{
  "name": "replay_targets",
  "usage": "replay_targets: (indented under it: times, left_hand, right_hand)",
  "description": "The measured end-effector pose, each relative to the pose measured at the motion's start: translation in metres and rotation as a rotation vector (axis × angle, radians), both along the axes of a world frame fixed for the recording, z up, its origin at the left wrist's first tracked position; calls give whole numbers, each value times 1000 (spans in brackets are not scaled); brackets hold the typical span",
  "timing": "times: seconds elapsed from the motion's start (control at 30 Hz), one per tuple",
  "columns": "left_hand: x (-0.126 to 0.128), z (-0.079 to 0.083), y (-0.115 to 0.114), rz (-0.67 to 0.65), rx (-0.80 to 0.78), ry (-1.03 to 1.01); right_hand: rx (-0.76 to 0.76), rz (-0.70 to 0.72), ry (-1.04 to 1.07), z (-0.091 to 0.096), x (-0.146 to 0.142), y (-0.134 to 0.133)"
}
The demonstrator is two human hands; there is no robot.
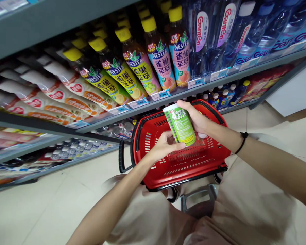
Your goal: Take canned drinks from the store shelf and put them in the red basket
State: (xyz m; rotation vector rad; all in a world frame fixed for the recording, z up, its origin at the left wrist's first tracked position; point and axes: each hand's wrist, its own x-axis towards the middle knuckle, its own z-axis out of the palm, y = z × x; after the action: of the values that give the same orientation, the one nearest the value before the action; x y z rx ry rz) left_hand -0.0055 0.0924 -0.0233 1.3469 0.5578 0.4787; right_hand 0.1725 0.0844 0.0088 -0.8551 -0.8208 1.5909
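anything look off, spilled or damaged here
Nothing stands out. The green cup looks intact, held over the red basket between the left hand and right hand. No spill shows on the floor, and the Nestea bottles stand in neat rows on the shelf.

Green cup [180, 124] between left hand [161, 147] and right hand [197, 118], above red basket [153, 173], beside bottle shelves [173, 97].
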Motion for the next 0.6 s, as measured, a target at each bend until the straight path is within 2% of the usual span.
replay_targets:
  times: [0.6]
  left_hand:
    - [0, 1, -1, 63, -2, 93]
  right_hand:
    - [0, -29, -6, -7, 0, 3]
